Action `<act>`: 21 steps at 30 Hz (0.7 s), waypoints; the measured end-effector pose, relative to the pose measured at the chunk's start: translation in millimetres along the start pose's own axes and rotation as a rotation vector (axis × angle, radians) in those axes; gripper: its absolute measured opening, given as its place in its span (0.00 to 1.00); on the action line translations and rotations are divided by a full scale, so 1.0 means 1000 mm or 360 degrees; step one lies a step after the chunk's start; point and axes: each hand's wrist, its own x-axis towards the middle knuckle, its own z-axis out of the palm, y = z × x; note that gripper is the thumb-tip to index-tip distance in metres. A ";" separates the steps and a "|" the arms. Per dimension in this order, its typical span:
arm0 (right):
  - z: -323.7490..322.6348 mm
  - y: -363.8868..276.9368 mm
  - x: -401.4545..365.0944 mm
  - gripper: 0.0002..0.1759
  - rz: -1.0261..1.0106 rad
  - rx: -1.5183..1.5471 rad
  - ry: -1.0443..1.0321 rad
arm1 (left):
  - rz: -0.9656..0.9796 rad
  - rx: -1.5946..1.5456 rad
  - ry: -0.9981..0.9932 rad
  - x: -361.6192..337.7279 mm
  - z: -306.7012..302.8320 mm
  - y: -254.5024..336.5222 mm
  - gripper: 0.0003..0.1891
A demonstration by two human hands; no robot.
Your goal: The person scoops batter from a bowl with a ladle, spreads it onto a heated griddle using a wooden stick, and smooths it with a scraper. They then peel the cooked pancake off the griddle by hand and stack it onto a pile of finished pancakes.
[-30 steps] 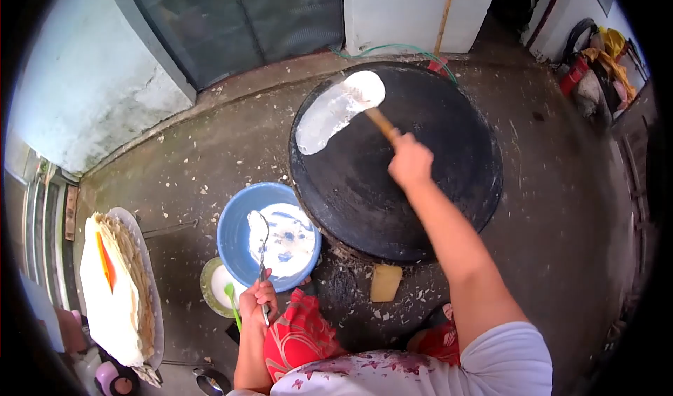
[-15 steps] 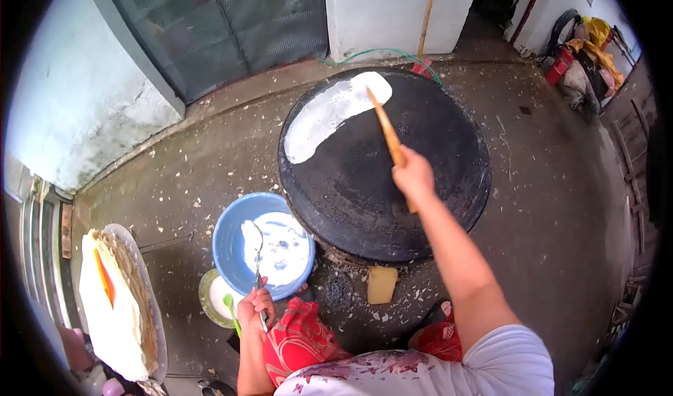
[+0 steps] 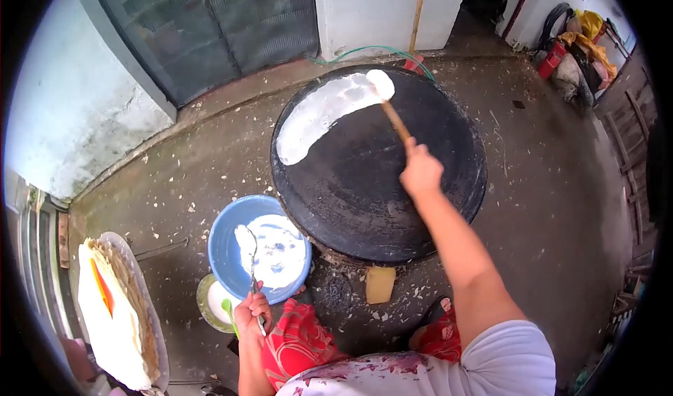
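My right hand (image 3: 422,172) is closed round a wooden spreader (image 3: 397,121) over a large round black griddle (image 3: 364,193). The spreader's far end touches a lump of white batter (image 3: 381,85) near the griddle's top edge. A curved band of thin white batter (image 3: 315,115) runs from there down the griddle's left side. My left hand (image 3: 253,312) grips the handle of a metal spoon (image 3: 254,264), whose bowl lies over a blue basin (image 3: 219,245) holding white batter.
A green bowl (image 3: 205,301) with white contents and a green spoon stands beside the basin. Thin flatbreads (image 3: 112,319) are stacked on a tray at the left. A yellow block (image 3: 380,285) lies below the griddle. Bags and a red cylinder (image 3: 552,60) are at upper right.
My right hand and the spreader have moved a little to the right, pushing the batter lump along the griddle's upper edge. The view has shifted slightly. My left hand still holds the spoon.
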 end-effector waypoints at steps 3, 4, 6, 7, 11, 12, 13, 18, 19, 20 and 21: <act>-0.010 0.016 -0.006 0.29 0.0255 0.0299 -0.0058 | 0.0020 0.0023 0.0032 -0.003 0.005 0.001 0.15; -0.012 0.004 -0.013 0.30 0.0307 0.0358 -0.0065 | 0.0005 0.0025 0.0023 -0.002 0.003 0.002 0.15; -0.013 -0.029 -0.019 0.31 0.0137 0.0495 0.0044 | 0.0022 0.0052 -0.0015 0.001 0.001 0.005 0.15; -0.014 -0.040 -0.008 0.30 -0.0042 0.0404 -0.0043 | 0.0050 0.0058 0.0002 0.001 0.001 0.003 0.15; 0.000 0.006 0.038 0.28 0.0158 0.0107 -0.0082 | 0.0022 0.0037 0.0036 -0.007 0.002 0.003 0.15; -0.009 0.011 0.021 0.29 0.0155 0.0100 -0.0073 | 0.0030 0.0052 0.0028 -0.008 0.002 0.005 0.15; -0.019 0.008 -0.002 0.30 0.0198 0.0160 -0.0034 | 0.0029 0.0056 0.0013 -0.005 0.002 0.004 0.15; -0.006 -0.021 -0.052 0.32 -0.0227 0.0324 -0.0100 | 0.0097 0.0112 0.0017 0.001 0.001 0.005 0.15; -0.006 -0.008 -0.030 0.31 -0.0041 0.0148 -0.0106 | 0.0078 0.0121 0.0015 0.002 -0.001 0.006 0.14; -0.005 0.007 -0.014 0.31 0.0143 -0.0027 -0.0116 | 0.0063 0.0129 0.0017 -0.001 -0.002 0.007 0.14; -0.003 0.028 -0.010 0.31 0.0146 -0.0039 -0.0028 | 0.0068 0.0143 0.0028 -0.005 -0.002 0.010 0.14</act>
